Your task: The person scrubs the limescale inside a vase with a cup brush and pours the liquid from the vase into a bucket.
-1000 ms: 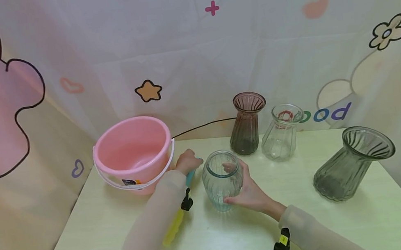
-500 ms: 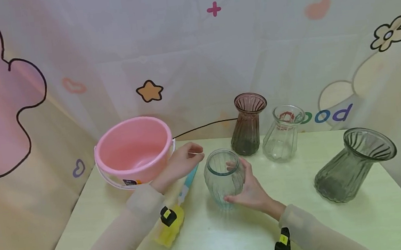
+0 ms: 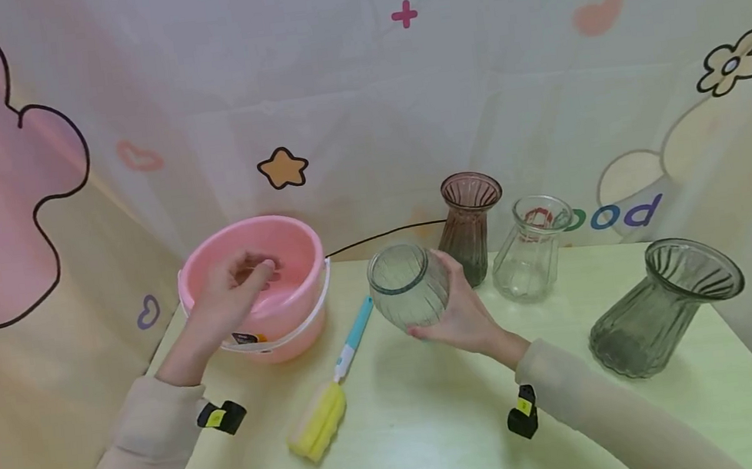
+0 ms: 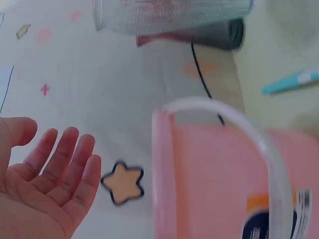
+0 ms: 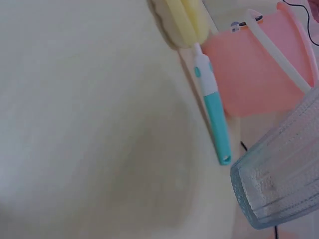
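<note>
Lifted off the table and tilted to the left, a rounded ribbed glass vase (image 3: pixel 403 305) is gripped from its right side by my right hand (image 3: pixel 465 316). The vase's base end (image 5: pixel 271 174) shows in the right wrist view. My left hand (image 3: pixel 232 288) is in the air over the pink bucket (image 3: pixel 289 329), holding nothing; its fingers (image 4: pixel 70 149) are loosely bent in the left wrist view. Between bucket and vase lies a bottle brush (image 3: pixel 355 339) with a yellow sponge head (image 3: pixel 318 423) and a blue-and-white handle, touched by neither hand.
Behind the held vase stand a purple-brown glass vase (image 3: pixel 467 236) and a clear one (image 3: pixel 526 268). A grey-green vase (image 3: pixel 637 325) stands at the right. A printed curtain (image 3: pixel 362 112) hangs along the table's back edge.
My left hand has left the brush's handle and moved left over the bucket. My right hand has raised the vase from the table and tipped it leftward.
</note>
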`<state>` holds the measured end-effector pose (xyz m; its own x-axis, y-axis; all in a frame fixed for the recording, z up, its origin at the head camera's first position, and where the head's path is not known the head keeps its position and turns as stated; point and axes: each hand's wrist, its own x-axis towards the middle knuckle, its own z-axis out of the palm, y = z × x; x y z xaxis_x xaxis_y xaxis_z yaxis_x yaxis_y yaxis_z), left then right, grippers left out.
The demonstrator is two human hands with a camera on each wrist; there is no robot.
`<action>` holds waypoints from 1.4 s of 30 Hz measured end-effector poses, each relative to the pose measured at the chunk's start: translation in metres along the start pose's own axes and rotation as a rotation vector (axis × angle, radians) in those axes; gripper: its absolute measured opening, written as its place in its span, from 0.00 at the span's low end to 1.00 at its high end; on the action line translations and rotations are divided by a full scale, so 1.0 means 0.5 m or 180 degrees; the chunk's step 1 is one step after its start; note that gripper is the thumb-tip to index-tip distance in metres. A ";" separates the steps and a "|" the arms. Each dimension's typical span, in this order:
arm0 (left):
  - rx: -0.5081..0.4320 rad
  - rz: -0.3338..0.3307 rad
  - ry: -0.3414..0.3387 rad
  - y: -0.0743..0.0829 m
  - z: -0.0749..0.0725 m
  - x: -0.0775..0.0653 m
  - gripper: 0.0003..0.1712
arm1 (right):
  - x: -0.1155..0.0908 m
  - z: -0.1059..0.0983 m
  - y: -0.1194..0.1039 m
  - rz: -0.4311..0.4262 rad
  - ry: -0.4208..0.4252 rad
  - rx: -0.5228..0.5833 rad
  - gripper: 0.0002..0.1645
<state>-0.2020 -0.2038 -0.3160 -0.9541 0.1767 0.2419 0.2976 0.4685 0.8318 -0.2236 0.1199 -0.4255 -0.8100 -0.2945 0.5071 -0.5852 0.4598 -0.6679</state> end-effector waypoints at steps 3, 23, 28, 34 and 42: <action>-0.0014 -0.0077 0.0292 -0.015 -0.042 -0.012 0.17 | 0.037 -0.005 -0.014 -0.0238 0.0049 -0.0191 0.70; 0.0438 -0.1734 0.0310 -0.146 -0.190 -0.004 0.35 | 0.242 -0.013 -0.114 -0.1336 -0.0321 -0.1984 0.62; 0.0262 -0.1854 0.0108 -0.158 -0.185 0.013 0.34 | 0.276 -0.004 -0.131 -0.1776 -0.0400 -0.2495 0.59; 0.0117 -0.1950 0.0153 -0.166 -0.177 0.027 0.31 | 0.316 0.004 -0.150 -0.2152 -0.0419 -0.3028 0.56; 0.0030 -0.2056 0.0226 -0.174 -0.173 0.030 0.32 | 0.344 0.010 -0.196 -0.2300 -0.0957 -0.4006 0.55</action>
<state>-0.2449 -0.3169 -0.3414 -0.9409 -0.2006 -0.2729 -0.3368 0.4688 0.8166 -0.3054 0.0200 -0.2755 -0.4329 -0.8562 0.2819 -0.5670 0.5017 0.6533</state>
